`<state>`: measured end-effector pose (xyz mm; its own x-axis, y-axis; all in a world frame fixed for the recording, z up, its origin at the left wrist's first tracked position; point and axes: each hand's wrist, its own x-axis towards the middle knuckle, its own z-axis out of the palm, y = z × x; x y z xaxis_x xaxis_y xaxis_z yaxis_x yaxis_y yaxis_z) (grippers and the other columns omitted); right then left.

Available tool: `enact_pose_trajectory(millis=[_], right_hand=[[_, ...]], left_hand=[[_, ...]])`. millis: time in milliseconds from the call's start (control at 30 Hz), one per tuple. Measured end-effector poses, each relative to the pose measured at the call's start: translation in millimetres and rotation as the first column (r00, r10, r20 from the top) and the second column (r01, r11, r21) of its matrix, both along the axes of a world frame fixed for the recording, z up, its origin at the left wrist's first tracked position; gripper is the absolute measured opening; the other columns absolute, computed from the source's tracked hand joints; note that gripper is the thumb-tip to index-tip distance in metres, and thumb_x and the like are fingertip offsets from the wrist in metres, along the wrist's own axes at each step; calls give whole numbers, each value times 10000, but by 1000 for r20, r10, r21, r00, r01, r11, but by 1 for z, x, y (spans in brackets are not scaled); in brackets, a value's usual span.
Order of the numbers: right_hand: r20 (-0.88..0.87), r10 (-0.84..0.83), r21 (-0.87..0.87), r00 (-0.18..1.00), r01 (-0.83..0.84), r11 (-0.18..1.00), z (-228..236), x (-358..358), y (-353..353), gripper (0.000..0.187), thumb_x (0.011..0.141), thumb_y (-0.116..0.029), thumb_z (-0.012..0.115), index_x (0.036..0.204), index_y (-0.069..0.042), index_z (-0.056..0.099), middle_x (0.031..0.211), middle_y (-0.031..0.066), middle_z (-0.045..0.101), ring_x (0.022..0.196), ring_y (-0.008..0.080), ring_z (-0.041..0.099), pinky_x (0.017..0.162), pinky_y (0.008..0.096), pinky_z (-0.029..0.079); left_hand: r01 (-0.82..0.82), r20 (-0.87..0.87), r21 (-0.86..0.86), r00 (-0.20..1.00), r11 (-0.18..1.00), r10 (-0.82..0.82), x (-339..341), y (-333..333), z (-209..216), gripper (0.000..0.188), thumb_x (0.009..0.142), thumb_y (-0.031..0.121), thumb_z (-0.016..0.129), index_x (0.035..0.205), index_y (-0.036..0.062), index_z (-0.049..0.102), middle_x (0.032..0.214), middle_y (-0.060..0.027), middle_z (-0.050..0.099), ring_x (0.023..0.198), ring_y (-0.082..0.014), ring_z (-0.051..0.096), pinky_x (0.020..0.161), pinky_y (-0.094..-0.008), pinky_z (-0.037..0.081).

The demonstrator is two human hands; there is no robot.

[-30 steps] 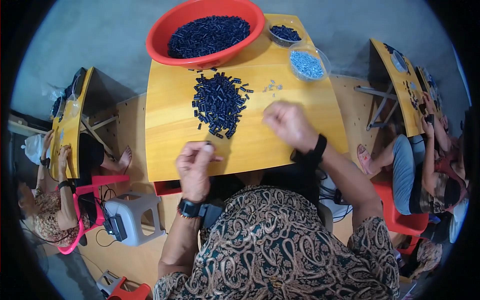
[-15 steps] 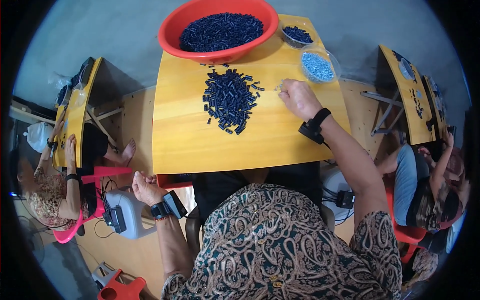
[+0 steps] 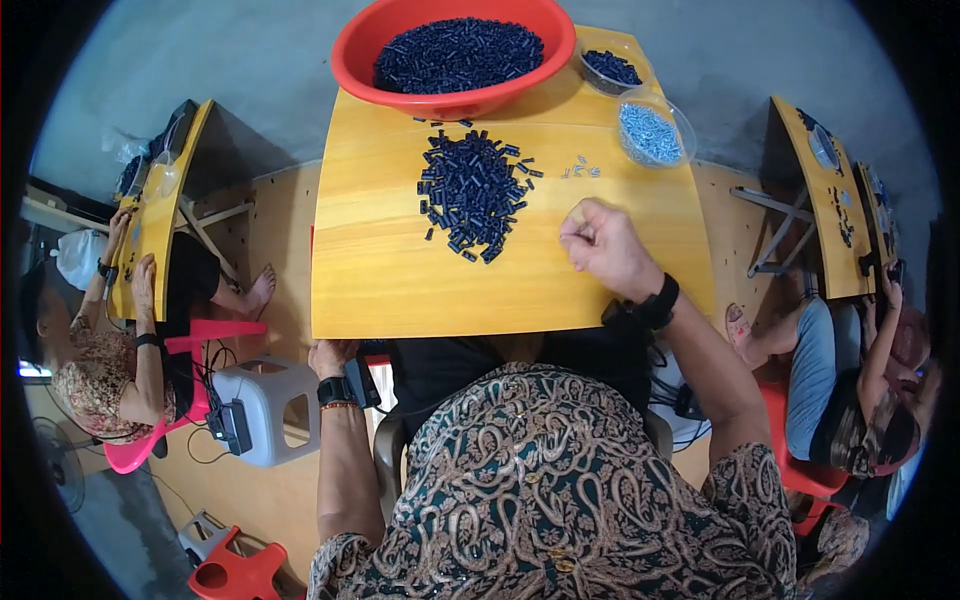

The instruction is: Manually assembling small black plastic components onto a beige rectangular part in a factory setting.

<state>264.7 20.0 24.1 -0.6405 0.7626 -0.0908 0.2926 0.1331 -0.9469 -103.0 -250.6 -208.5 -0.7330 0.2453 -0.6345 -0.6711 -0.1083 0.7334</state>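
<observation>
- And right now, no lettering, number, label or sign can be read anywhere in view!
</observation>
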Motion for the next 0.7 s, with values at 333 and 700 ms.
enact_pose_trajectory(millis=[333, 700], right_hand=[[-103, -76, -126, 992, 63, 990, -12, 12, -15, 118, 893, 2, 554, 987, 36, 615, 739, 18, 584, 643, 79, 547, 608, 233, 476], [-267, -159, -170, 950, 116, 979, -24, 16, -23, 53, 909, -29, 599, 944, 10, 603, 814, 52, 637, 706, 96, 619, 661, 246, 534]], left_hand=[[-249, -764, -51, 634, 967, 122, 45, 35, 122, 182, 876, 9, 622, 1047, -2, 562, 937, -58, 599, 828, -128, 568, 763, -261, 483], [522, -875, -475, -195, 709, -443, 158, 129, 220, 195, 776, -44, 670, 960, 19, 659, 813, -90, 618, 712, -191, 578, 693, -287, 468]])
